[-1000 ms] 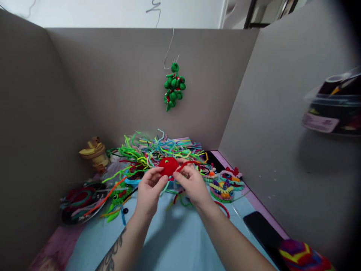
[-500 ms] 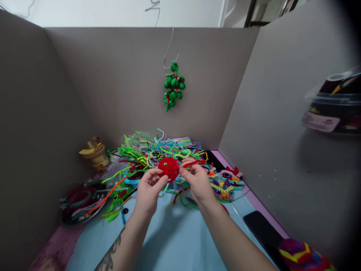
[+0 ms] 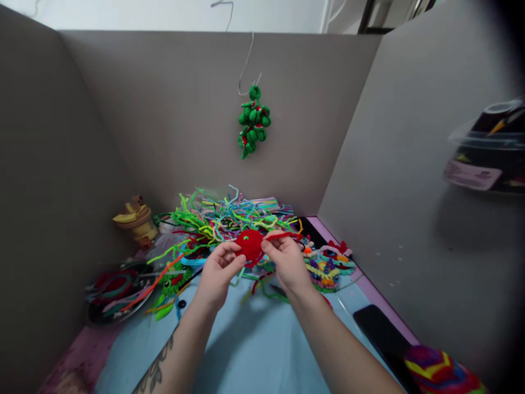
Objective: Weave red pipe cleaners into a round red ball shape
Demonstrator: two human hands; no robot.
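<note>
A round red disc of coiled pipe cleaner [image 3: 250, 244], with a small green spot on its face, is held up above the table. My left hand [image 3: 220, 269] pinches its left edge between thumb and fingers. At the right edge, my right hand [image 3: 288, 264] closes on a red pipe cleaner [image 3: 287, 236], whose free end sticks out to the right past the fingers. Whether that strand is joined to the disc is hidden by the fingertips. Behind the hands lies a heap of colourful pipe cleaners [image 3: 233, 210].
Left on the blue surface [image 3: 254, 339] are a black dish [image 3: 110, 314] and a green pipe-cleaner figure [image 3: 174, 282]. Colourful pipe-cleaner pieces [image 3: 328, 268] and a dark phone-like slab [image 3: 381, 334] lie right. A green ornament [image 3: 253, 121] hangs from wire; a clear tub [image 3: 484, 158] is on the right wall.
The red disc has moved slightly right and turned a little, its green spot shifting right. Both hands keep their grip. The background sits slightly higher in view.
</note>
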